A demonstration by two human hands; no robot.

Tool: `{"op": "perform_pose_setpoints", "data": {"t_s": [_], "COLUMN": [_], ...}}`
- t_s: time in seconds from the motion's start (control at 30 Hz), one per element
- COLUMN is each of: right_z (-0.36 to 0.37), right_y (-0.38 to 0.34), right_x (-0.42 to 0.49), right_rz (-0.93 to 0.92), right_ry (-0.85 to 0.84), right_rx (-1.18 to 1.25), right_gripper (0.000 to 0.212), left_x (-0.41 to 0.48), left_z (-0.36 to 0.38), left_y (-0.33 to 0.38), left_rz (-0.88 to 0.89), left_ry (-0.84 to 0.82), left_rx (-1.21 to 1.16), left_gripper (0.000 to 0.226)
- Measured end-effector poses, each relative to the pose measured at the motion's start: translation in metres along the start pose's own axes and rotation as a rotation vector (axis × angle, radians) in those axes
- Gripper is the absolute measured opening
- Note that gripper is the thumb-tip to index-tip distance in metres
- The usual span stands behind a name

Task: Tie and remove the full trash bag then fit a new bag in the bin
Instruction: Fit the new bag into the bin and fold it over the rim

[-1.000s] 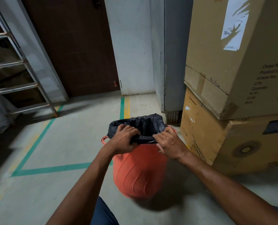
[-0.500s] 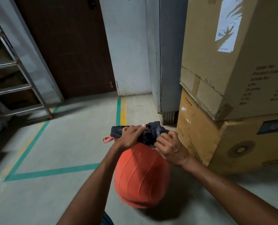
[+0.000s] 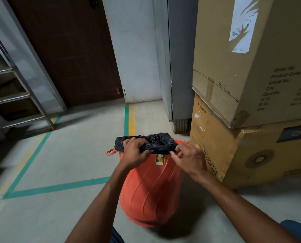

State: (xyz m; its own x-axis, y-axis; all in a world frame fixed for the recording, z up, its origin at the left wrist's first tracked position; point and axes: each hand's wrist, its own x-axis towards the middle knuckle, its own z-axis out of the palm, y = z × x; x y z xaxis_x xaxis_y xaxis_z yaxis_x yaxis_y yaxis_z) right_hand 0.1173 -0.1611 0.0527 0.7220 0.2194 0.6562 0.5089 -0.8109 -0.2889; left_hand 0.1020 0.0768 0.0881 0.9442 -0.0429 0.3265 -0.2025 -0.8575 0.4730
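The floor (image 3: 58, 163) is grey and smooth, with green tape lines (image 3: 58, 187) stuck on it and one yellow line (image 3: 131, 118) that runs next to a green one toward the back. At the back there is a big dark brown door (image 3: 72, 50), and beside it a white wall (image 3: 137, 50) and a tall grey metal panel (image 3: 181, 58). On the right two big brown boxes are stacked up. The top box (image 3: 234, 67) sits a bit crooked on the bottom box (image 3: 225, 146) and has a white paper label (image 3: 242, 25) on it. On the left a metal ladder (image 3: 19, 95) leans near the door. In the middle of the floor, just beside the bottom box, stands a round orange bin (image 3: 149, 190) with ridges down its side. It leans away a little. A black trash bag (image 3: 156, 141) sits inside the bin, and its top is bunched up over the rim. What is in the bag cannot be seen. The left hand (image 3: 133, 155) is at the near edge of the bin, and its fingers are curled tight over the bunched bag. The right hand (image 3: 190, 160) is at the right side of the rim, and its thumb and fingers pinch the end of the bag. Between the two hands a small yellow sticker (image 3: 159, 159) shows on the bin. A little orange handle (image 3: 111, 152) sticks out from the left side of the rim.
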Motion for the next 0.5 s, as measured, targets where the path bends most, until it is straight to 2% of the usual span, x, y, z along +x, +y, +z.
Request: {"op": "perform_pose_setpoints", "data": {"t_s": [0.13, 0.23, 0.3, 0.4, 0.43, 0.5], "right_z": [-0.002, -0.004, -0.001, 0.002, 0.003, 0.005], "right_y": [0.002, -0.003, -0.007, -0.019, -0.024, -0.034], "right_x": [0.012, 0.019, 0.018, 0.009, 0.007, 0.004], "right_rz": [-0.088, -0.155, -0.139, -0.014, 0.015, 0.019], "right_ry": [-0.003, -0.170, -0.271, -0.195, -0.159, -0.142], "right_rx": [-0.094, -0.135, -0.093, 0.043, 0.071, 0.076], "right_gripper": [0.036, 0.050, 0.044, 0.036, 0.036, 0.037], "left_x": [-0.003, -0.007, -0.010, -0.015, -0.017, -0.022], "left_z": [-0.010, -0.015, -0.021, -0.024, -0.019, -0.005], "left_y": [-0.005, -0.013, -0.017, -0.007, 0.002, 0.026], "left_rz": [0.007, 0.032, 0.038, 0.119, 0.152, 0.159], "left_ry": [-0.041, -0.071, -0.105, -0.096, -0.076, -0.069], "left_rx": [-0.035, -0.038, -0.020, 0.168, 0.226, 0.254], "left_gripper": [0.011, 0.012, 0.025, 0.056, 0.057, 0.042]}}
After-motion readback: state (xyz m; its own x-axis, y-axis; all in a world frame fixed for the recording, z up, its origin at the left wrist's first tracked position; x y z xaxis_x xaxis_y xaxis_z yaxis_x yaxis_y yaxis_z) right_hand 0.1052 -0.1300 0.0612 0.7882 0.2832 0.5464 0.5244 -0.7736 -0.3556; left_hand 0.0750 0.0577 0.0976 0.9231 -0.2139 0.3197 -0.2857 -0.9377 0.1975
